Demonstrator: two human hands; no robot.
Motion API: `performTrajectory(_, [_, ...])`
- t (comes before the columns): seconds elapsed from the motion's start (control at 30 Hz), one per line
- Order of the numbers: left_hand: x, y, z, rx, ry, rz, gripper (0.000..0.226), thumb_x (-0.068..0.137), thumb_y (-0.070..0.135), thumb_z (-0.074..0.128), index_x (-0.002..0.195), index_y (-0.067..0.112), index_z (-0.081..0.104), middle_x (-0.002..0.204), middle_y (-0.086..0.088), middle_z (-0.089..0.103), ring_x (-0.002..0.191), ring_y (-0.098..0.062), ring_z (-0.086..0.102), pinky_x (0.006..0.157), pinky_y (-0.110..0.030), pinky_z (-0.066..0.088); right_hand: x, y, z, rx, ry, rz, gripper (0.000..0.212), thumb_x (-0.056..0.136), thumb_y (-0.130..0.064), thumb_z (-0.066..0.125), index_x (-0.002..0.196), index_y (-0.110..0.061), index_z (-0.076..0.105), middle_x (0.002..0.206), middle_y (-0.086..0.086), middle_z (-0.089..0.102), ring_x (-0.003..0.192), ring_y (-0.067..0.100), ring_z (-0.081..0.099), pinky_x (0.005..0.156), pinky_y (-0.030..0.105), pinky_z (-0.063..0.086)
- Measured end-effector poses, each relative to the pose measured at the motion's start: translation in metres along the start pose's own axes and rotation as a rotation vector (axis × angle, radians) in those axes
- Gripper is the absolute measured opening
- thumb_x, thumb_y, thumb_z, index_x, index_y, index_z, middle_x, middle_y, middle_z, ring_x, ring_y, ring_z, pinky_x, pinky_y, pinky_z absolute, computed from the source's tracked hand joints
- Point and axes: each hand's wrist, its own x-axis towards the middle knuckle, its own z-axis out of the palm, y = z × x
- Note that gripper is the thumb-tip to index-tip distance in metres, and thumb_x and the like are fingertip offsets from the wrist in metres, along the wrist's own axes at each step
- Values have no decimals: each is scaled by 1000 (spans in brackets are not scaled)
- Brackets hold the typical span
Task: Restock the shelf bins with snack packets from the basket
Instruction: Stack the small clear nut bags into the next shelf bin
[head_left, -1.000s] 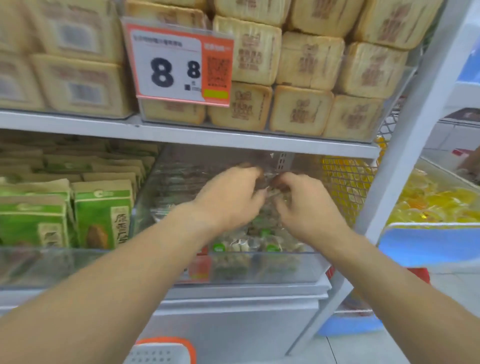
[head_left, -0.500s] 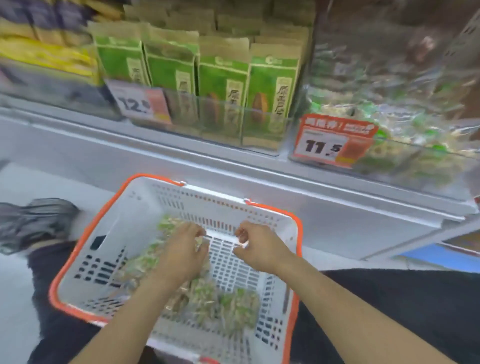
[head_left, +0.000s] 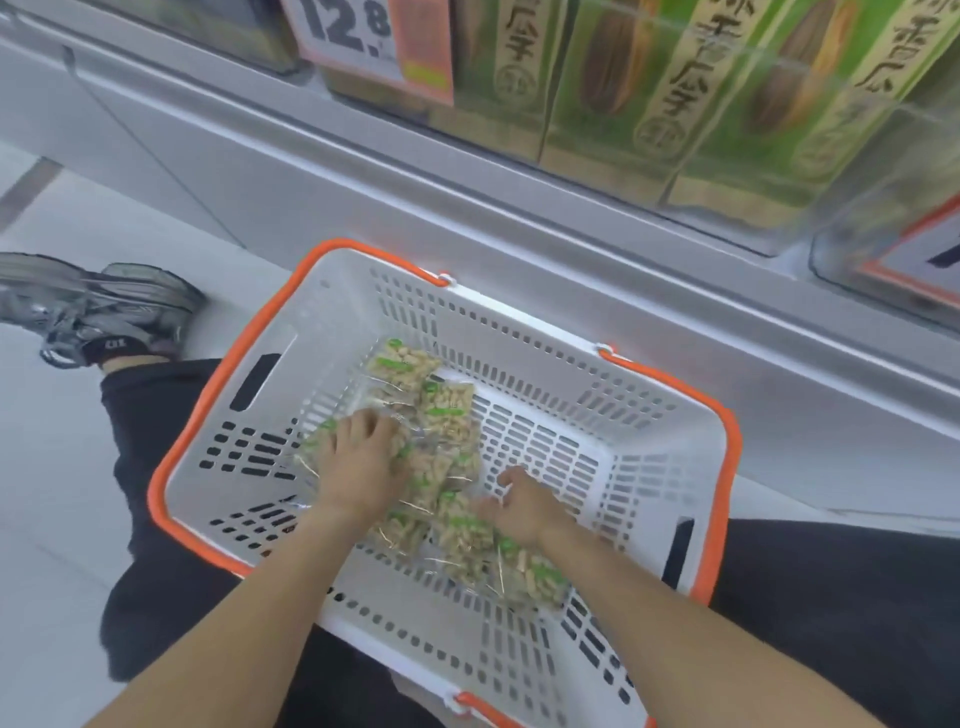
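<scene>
We noted the snack packets (head_left: 447, 415) lying loose in the basket (head_left: 571, 374). Our left hand (head_left: 358, 467) pressed flat on them; our right hand (head_left: 524, 506) hovered, fingers relaxed, holding nothing. We judged them light, crinkly, slippery, crushable: best pinched by the edges.

Shop aisle; price tag (head_left: 371, 44) on shelf edge (head_left: 467, 171); stocked green packets (head_left: 613, 78); shopping basket (head_left: 722, 452).

Clear snack packets (head_left: 447, 415) in white basket (head_left: 519, 332)
</scene>
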Motion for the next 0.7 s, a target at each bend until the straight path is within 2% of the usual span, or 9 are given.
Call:
performTrajectory(0.1, [2, -1, 2, -115, 108, -103, 38, 94, 35, 57, 128, 17, 56, 132, -8, 44, 127, -29, 37, 111, -47, 25, 5, -3, 19, -4, -43, 6, 81, 93, -55, 59, 152, -12, 24, 150, 9, 44, 129, 26, 51, 98, 33, 44])
performTrajectory(0.2, [4, -5, -2, -138, 121, -243, 30, 96, 21, 54, 125, 23, 62, 143, -18, 42, 135, -36, 33, 111, -53, 24, 9, -8, 27, 45, 20, 31, 78, 88, -46, 71, 147, -14, 31, 145, 9, 48, 126, 26, 53, 103, 39, 46])
performTrajectory(0.33, [4, -3, -6, -131, 38, -249, 49, 88, 13, 63, 134, 25, 50, 131, -17, 53, 125, -35, 44, 111, -50, 30, 11, -16, 18, 168, 117, 81, 91, 76, -21, 86, 146, -16, 29, 144, 10, 46, 125, 28, 52, 102, 37, 47])
performTrajectory(0.43, [-1, 5, -12, -207, -1, -343, 71, 82, 9, 71, 144, 12, 37, 134, -22, 49, 130, -37, 42, 112, -49, 35, 4, -18, 1, 88, 135, 96, 105, 74, -26, 88, 153, -9, 22, 149, 11, 43, 133, 28, 46, 105, 33, 43])
performTrajectory(0.47, [-4, 8, -14, -235, -40, -391, 66, 82, 10, 73, 139, 6, 42, 131, -21, 52, 127, -35, 46, 110, -46, 39, 0, -18, -7, 32, 120, 100, 100, 74, -31, 88, 151, -8, 29, 147, 10, 45, 133, 27, 47, 104, 31, 43])
performTrajectory(0.53, [-13, 13, -23, -354, -114, -430, 34, 82, 10, 75, 112, 4, 60, 105, -14, 66, 103, -29, 63, 92, -41, 54, -11, -18, -24, 4, 96, 104, 86, 74, -32, 88, 144, -8, 44, 143, 8, 51, 129, 25, 52, 102, 30, 45])
performTrajectory(0.6, [-24, 18, -30, -566, -93, -421, 24, 82, 9, 76, 100, 12, 59, 86, -8, 67, 81, -27, 68, 72, -39, 59, -27, -22, -44, 24, 104, 91, 79, 73, -26, 88, 140, -6, 50, 141, 8, 55, 119, 24, 61, 96, 32, 52])
performTrajectory(0.63, [-31, 21, -34, -677, -74, -405, 31, 83, 11, 76, 105, 17, 56, 86, -8, 67, 77, -27, 68, 67, -37, 59, -37, -26, -55, 39, 112, 81, 75, 73, -22, 87, 137, -4, 51, 138, 9, 57, 107, 24, 67, 89, 35, 56])
performTrajectory(0.7, [-46, 32, -46, -868, -43, -377, 46, 84, 18, 77, 122, 20, 52, 95, -8, 64, 81, -26, 66, 69, -37, 57, -61, -40, -77, 73, 106, 29, 64, 73, -12, 86, 129, -1, 55, 124, 8, 62, 80, 23, 70, 73, 38, 58])
